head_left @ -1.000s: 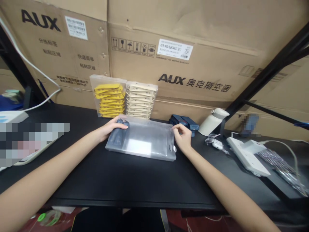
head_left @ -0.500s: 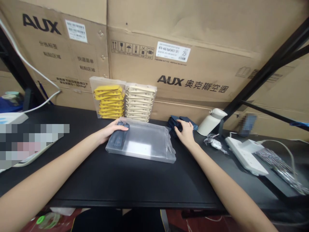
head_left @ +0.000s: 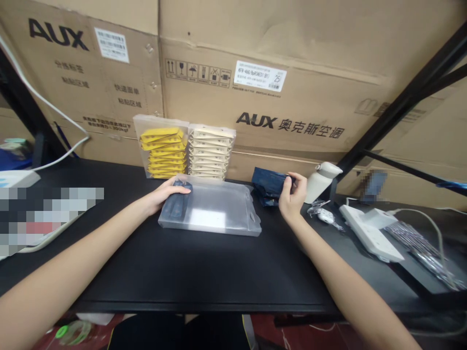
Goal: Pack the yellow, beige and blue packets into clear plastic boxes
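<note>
A clear plastic box (head_left: 219, 204) lies flat on the black table, its flapped end toward the right. Dark blue packets (head_left: 174, 206) show through its left end. My left hand (head_left: 168, 193) is closed on that left end, thumb on top. To the right of the box, my right hand (head_left: 294, 194) pinches the right end of a dark blue packet (head_left: 269, 180), which is raised and tilted over other dark blue packets (head_left: 270, 200). Behind the box stand a clear box of yellow packets (head_left: 166, 153) and a clear box of cream packets (head_left: 210, 151).
A white bottle (head_left: 321, 183) stands right of my right hand, with a small white earphone case (head_left: 324, 216) before it. Farther right lies a white power strip (head_left: 370, 233). Large cardboard boxes (head_left: 292, 39) close off the back. A white cable (head_left: 47, 104) hangs at the left.
My right hand has shifted slightly right and now lifts one end of a dark blue packet off the pile. My left hand stays on the clear box.
</note>
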Motion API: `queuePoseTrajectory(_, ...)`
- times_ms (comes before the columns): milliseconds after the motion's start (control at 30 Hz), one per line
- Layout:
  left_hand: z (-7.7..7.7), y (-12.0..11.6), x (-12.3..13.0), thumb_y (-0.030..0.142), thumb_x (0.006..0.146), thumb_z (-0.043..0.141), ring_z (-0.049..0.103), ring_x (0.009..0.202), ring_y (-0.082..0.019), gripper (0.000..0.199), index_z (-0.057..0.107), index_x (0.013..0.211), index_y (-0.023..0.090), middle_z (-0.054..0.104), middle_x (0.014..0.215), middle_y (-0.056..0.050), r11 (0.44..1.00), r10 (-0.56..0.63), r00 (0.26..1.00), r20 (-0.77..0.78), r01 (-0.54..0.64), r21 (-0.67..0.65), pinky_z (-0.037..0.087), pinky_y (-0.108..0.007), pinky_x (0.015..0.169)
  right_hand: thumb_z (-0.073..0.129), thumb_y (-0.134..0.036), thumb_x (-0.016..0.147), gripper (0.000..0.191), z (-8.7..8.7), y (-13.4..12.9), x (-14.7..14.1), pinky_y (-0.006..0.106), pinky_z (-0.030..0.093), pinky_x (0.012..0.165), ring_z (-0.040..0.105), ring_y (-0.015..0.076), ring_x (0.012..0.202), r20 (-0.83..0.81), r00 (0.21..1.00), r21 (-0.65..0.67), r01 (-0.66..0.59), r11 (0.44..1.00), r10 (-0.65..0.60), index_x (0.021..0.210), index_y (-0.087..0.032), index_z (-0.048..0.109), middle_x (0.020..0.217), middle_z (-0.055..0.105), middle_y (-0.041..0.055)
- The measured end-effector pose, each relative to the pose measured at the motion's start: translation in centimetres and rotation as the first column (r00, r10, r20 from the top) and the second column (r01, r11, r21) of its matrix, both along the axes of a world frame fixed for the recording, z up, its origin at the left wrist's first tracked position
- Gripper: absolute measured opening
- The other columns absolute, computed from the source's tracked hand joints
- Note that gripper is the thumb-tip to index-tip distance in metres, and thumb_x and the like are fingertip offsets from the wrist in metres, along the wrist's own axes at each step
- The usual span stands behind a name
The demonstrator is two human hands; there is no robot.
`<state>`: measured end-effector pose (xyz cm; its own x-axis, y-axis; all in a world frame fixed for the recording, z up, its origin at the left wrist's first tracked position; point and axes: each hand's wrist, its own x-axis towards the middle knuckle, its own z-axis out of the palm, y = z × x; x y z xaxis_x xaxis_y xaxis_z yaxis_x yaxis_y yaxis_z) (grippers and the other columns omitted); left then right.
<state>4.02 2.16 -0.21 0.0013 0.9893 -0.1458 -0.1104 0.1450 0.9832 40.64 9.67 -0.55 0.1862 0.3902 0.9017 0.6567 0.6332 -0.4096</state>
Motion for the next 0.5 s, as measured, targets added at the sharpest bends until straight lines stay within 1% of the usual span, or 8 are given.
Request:
queuePoseTrajectory(67, -0.1, 0.4, -0.8, 0.026, 0.053, 0.085, 0.066, 0.068, -0.016, 0.051, 0.064, 0.099, 0.023, 0.069, 0.083, 0.002, 0.999, 0.039, 0.999, 0.000, -0.039, -0.001, 0.053, -0.026, 0.061, 0.047, -0.038, 0.093, 0.025, 0.4, -0.3, -0.1, 0.034, 0.050, 0.076, 0.062, 0.0205, 0.085, -0.056, 0.996, -0.052, -0.078, 0.996, 0.075, 0.094, -0.017, 0.060, 0.089, 0.063, 0.0070)
queuePoseTrajectory(133, -0.1, 0.7, -1.6, 0.026, 0.052, 0.085, 0.066, 0.065, -0.017, 0.050, 0.064, 0.097, 0.022, 0.068, 0.080, 0.001, 0.997, 0.074, 0.997, 0.003, -0.074, -0.011, 0.054, -0.027, 0.058, 0.052, -0.039, 0.089, 0.023, 0.6, -0.2, 0.0, 0.031, 0.051, 0.063, 0.060, 0.0174, 0.069, -0.120, 0.982, -0.157, -0.167, 0.973, 0.149, 0.085, -0.018, 0.059, 0.079, 0.059, 0.0029)
queuePoseTrajectory(200, -0.1, 0.9, -2.4, 0.027, 0.051, 0.086, 0.065, 0.061, -0.017, 0.049, 0.064, 0.094, 0.020, 0.068, 0.076, 0.001, 0.994, 0.109, 0.994, 0.014, -0.108, -0.020, 0.054, -0.027, 0.054, 0.055, -0.040, 0.086, 0.022, 0.7, 0.0, 0.1, 0.027, 0.045, 0.044, 0.053, 0.0133, 0.049, -0.206, 0.956, -0.304, -0.266, 0.915, 0.210, 0.080, -0.019, 0.057, 0.070, 0.054, -0.0010)
queuePoseTrajectory(267, 0.0, 1.0, -2.8, 0.027, 0.049, 0.086, 0.064, 0.057, -0.016, 0.049, 0.064, 0.092, 0.019, 0.067, 0.073, 0.001, 0.991, 0.130, 0.991, 0.029, -0.129, -0.026, 0.054, -0.027, 0.050, 0.058, -0.041, 0.082, 0.022, 0.6, 0.0, 0.0, 0.025, 0.038, 0.033, 0.046, 0.0108, 0.036, -0.291, 0.918, -0.433, -0.378, 0.818, 0.270, 0.078, -0.020, 0.055, 0.063, 0.050, -0.0038)
queuePoseTrajectory(300, 0.1, 1.0, -2.9, 0.027, 0.049, 0.086, 0.064, 0.056, -0.016, 0.048, 0.064, 0.091, 0.019, 0.066, 0.072, 0.001, 0.991, 0.131, 0.991, 0.037, -0.130, -0.026, 0.053, -0.027, 0.049, 0.059, -0.042, 0.081, 0.022, 0.5, 0.0, -0.3, 0.025, 0.036, 0.030, 0.045, 0.0106, 0.033, -0.327, 0.897, -0.474, -0.428, 0.769, 0.297, 0.077, -0.021, 0.055, 0.060, 0.049, -0.0047)
queuePoseTrajectory(367, 0.2, 0.9, -2.9, 0.026, 0.049, 0.086, 0.064, 0.056, -0.016, 0.047, 0.064, 0.090, 0.019, 0.067, 0.072, 0.001, 0.993, 0.117, 0.992, 0.048, -0.117, -0.020, 0.053, -0.026, 0.049, 0.060, -0.044, 0.079, 0.023, 0.3, -0.4, -1.0, 0.025, 0.036, 0.028, 0.046, 0.0113, 0.031, -0.372, 0.863, -0.514, -0.498, 0.698, 0.342, 0.077, -0.022, 0.054, 0.057, 0.049, -0.0053)
queuePoseTrajectory(433, 0.2, 0.8, -2.8, 0.026, 0.050, 0.086, 0.065, 0.058, -0.016, 0.046, 0.065, 0.091, 0.019, 0.067, 0.073, 0.001, 0.996, 0.094, 0.994, 0.053, -0.093, -0.015, 0.054, -0.027, 0.051, 0.061, -0.045, 0.078, 0.024, 0.2, -0.9, -2.0, 0.026, 0.039, 0.029, 0.049, 0.0120, 0.033, -0.412, 0.837, -0.532, -0.543, 0.650, 0.361, 0.079, -0.022, 0.054, 0.058, 0.051, -0.0050)
queuePoseTrajectory(500, 0.1, 0.8, -2.8, 0.026, 0.051, 0.085, 0.066, 0.060, -0.017, 0.046, 0.065, 0.092, 0.020, 0.068, 0.074, 0.001, 0.997, 0.082, 0.995, 0.053, -0.081, -0.018, 0.055, -0.027, 0.052, 0.064, -0.045, 0.075, 0.025, 0.3, -1.4, -2.7, 0.026, 0.043, 0.031, 0.051, 0.0123, 0.035, -0.465, 0.811, -0.546, -0.578, 0.606, 0.355, 0.082, -0.022, 0.055, 0.060, 0.055, -0.0046)
